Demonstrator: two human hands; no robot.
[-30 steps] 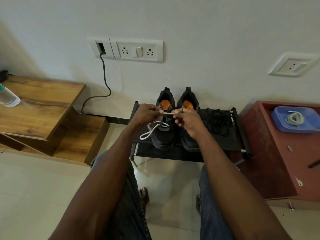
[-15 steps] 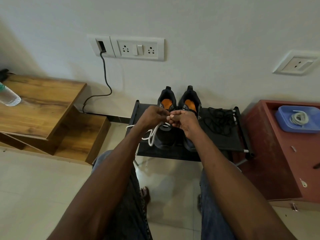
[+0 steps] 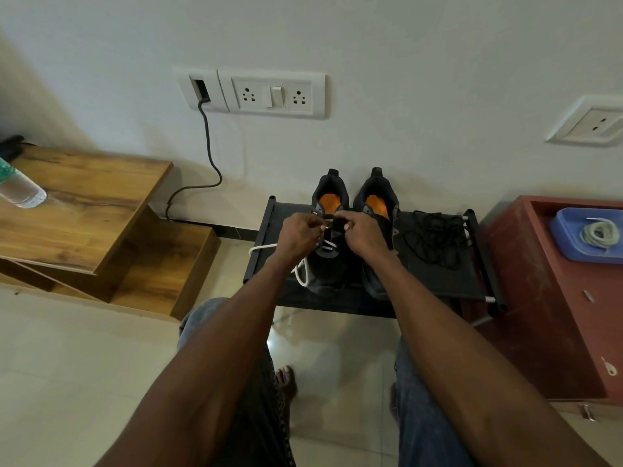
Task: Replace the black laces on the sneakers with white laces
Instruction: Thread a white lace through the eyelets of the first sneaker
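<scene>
Two black sneakers (image 3: pixel 350 237) are set side by side on a low black rack (image 3: pixel 448 278) against the wall, orange insoles showing, heels toward the wall. Both hands are held over the upper eyelets of the left-hand shoe. The left hand (image 3: pixel 298 235) is curled, its fingertips pinched on the white lace (image 3: pixel 303 273) at the shoe's 9 o'clock side; the right hand (image 3: pixel 362 232) is likewise curled at the 3 o'clock side, apparently pinching the lace's other end — the grip itself is hidden by the knuckles. A few white crossings are seen on the shoe, and slack lace is looped off its 8 o'clock edge. The removed black laces (image 3: pixel 436 239) are piled on the rack at 3 o'clock of the shoes. Farther toward 3 o'clock, a coiled white lace (image 3: pixel 600 232) is lying in a blue tray (image 3: pixel 566 244) on a red cabinet (image 3: pixel 539 298).
</scene>
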